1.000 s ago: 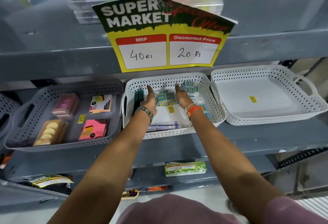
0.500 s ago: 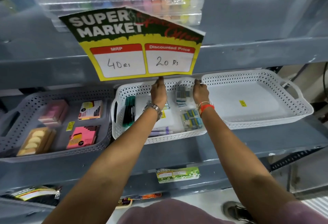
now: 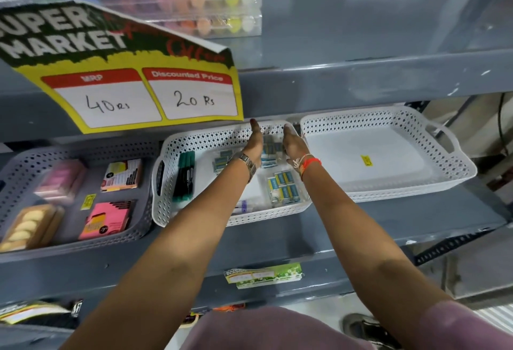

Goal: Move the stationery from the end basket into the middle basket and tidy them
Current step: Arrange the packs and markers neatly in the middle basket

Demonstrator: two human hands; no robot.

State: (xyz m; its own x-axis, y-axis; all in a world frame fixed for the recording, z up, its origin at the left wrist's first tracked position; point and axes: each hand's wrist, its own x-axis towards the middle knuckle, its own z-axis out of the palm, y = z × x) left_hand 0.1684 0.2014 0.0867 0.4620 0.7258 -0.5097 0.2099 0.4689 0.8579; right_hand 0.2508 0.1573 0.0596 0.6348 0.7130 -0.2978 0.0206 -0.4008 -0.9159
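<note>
Three baskets are seen in a row on one shelf (image 3: 388, 227), and places are given here relative to the middle basket (image 3: 194, 218). To its right, just beside it, the end basket (image 3: 455, 172) is seen bare apart from a small yellow sticker (image 3: 366, 160) on its floor, so the moving step is judged done and the tidying step is judged to be in hand. To its left a grey basket (image 3: 16, 172) with other packets is seen.

Inside the middle basket, green markers (image 3: 183, 176) are laid along its left wall, a pen (image 3: 244, 205) near its front wall, one eraser pack (image 3: 283, 187) at its right front, and another (image 3: 220, 162) near its centre, partly hidden by the left wrist. At its back, a third pack (image 3: 268, 150) is held between the two hands.

The left hand (image 3: 254, 145) and the right hand (image 3: 293, 144) are both stretched out flat, fingers extended rather than curled, one on either side of that back pack. It looks pressed between the palms, though actual contact cannot be confirmed because of blur.

The next move is judged to call for this pack to be squared against the back wall and released. The centre and right-front packs would then need lining up with it, and the pen brought parallel to the markers.
</note>
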